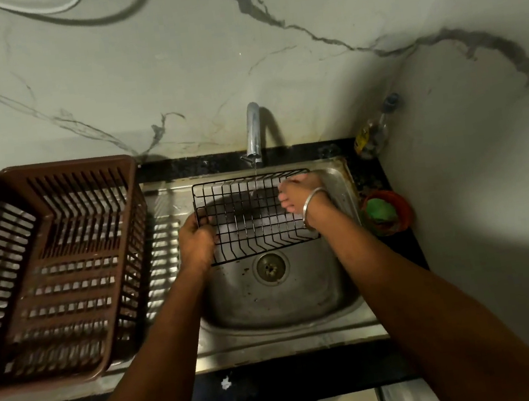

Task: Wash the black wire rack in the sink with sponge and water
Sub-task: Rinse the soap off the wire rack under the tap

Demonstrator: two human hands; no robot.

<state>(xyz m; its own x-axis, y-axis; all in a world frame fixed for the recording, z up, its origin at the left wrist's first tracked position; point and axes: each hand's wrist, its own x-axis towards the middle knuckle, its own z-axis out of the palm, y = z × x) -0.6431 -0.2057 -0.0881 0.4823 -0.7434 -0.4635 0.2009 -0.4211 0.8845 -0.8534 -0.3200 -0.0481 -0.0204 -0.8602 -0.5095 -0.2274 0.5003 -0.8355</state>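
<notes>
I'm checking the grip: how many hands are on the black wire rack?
2. The left hand grips the left edge of the black wire rack; the right hand is on its right end, below the tap.

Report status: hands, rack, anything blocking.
Left hand grips wire rack at left edge; right hand on right end, grip unclear. Rack over sink, under tap trickle. Nothing blocking.

Black wire rack (251,215) held over a steel sink (286,301), left hand (196,239) gripping its left edge, right hand (299,195) clasping its right end, thin stream from the tap (253,131) hitting it, brown slotted basket (63,166) at left, green sponge (379,210) in an orange bowl (404,212) at right
</notes>
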